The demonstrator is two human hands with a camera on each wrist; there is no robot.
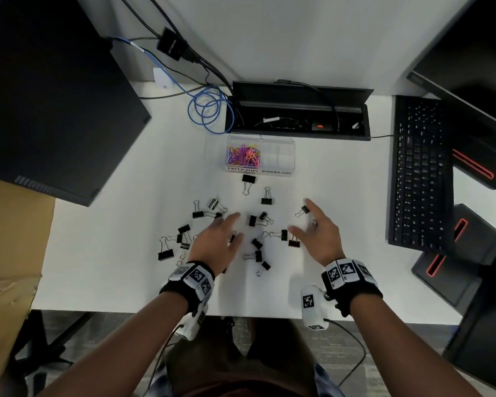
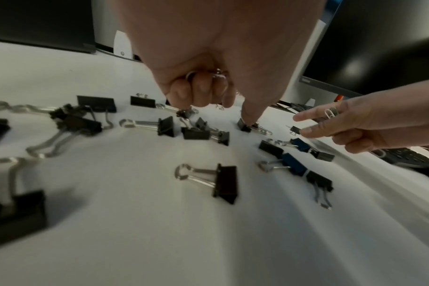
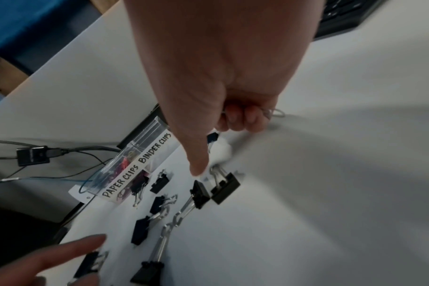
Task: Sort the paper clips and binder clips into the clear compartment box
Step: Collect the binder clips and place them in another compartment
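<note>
Several black binder clips lie scattered on the white desk. The clear compartment box stands behind them; coloured paper clips fill its left half and the half labelled binder clips looks bare. Both hands hover over the scatter. My left hand curls three fingers round silver wire loops, seemingly binder clip handles, while one straight finger touches a small clip. My right hand also curls fingers round a wire loop, and one straight digit points down beside a black clip.
A black keyboard lies at the right and an open cable tray sits behind the box. A coiled blue cable lies at the back. A dark monitor overhangs the left, and a cardboard box stands at the far left.
</note>
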